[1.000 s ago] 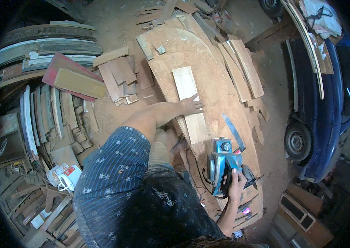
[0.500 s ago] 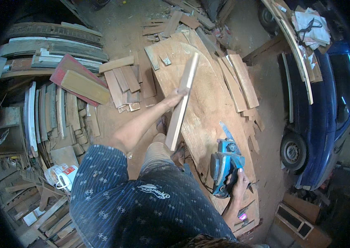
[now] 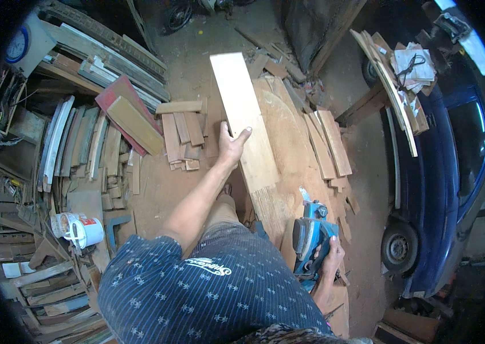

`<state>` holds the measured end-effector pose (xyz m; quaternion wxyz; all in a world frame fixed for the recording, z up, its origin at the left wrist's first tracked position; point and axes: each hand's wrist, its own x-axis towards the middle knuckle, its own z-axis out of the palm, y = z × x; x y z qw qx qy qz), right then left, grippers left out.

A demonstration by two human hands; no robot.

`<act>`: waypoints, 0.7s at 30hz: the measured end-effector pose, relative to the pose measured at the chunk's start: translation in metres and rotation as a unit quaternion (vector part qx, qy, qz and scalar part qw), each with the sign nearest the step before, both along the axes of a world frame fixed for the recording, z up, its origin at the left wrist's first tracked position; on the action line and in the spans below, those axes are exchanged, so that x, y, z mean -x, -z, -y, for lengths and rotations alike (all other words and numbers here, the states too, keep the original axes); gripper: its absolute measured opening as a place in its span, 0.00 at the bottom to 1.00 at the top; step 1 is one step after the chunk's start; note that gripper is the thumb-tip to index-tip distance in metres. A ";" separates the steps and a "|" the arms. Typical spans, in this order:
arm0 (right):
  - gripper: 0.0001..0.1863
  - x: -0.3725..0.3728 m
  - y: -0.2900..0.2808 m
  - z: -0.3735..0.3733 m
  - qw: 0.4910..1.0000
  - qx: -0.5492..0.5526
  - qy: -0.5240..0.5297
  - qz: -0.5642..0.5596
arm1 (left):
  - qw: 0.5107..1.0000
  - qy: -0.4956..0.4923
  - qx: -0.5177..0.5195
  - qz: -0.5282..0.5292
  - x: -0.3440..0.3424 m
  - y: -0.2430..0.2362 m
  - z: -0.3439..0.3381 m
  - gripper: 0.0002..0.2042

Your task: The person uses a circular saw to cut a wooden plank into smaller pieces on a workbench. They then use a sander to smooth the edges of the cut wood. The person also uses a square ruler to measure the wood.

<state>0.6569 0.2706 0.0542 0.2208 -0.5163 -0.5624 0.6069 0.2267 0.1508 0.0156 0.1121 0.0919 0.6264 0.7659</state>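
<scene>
My left hand (image 3: 232, 148) grips the left edge of a pale wooden board (image 3: 238, 86), its thumb on the wide upper face. The board lies over the left side of a plywood worktop (image 3: 291, 135); I cannot tell whether it touches it. Its far end is brightly lit. A blue electric hand planer (image 3: 315, 228) is in my right hand (image 3: 332, 258), whose fingers wrap round its handle. The planer is low over the near part of the worktop, apart from the board. Its underside is hidden.
Cut wood pieces (image 3: 188, 129) lie on the floor left of the worktop, and more planks (image 3: 334, 143) along its right side. Stacked timber (image 3: 73, 137) and a white bucket (image 3: 86, 231) stand at the left. A blue car (image 3: 437, 195) is at the right.
My left hand has turned the board from its narrow edge to show its wide face, and its far end has swung left. My right hand still holds the planer. The view has shifted.
</scene>
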 end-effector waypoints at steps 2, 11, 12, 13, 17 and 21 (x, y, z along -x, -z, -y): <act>0.27 -0.004 0.002 0.003 1.000 -0.002 0.010 -0.001 | 0.995 -0.047 0.019 -0.087 -0.001 -0.026 0.003 0.28; 0.26 -0.020 0.017 0.008 0.999 -0.002 0.037 -0.023 | 0.925 -0.124 0.058 -0.355 -0.020 -0.149 0.024 0.20; 0.26 -0.024 0.024 0.006 0.999 -0.010 0.030 -0.024 | 0.923 -0.118 0.054 -0.362 -0.023 -0.155 0.024 0.20; 0.27 -0.027 0.032 0.005 0.999 -0.017 0.022 -0.024 | 0.922 -0.111 0.051 -0.368 -0.025 -0.160 0.026 0.20; 0.27 -0.034 0.048 0.007 0.999 -0.003 0.024 -0.030 | 0.917 -0.095 0.056 -0.383 -0.024 -0.159 0.025 0.22; 0.26 -0.030 0.051 0.011 0.999 0.015 0.030 -0.033 | 0.920 -0.093 0.088 -0.370 -0.021 -0.147 0.012 0.25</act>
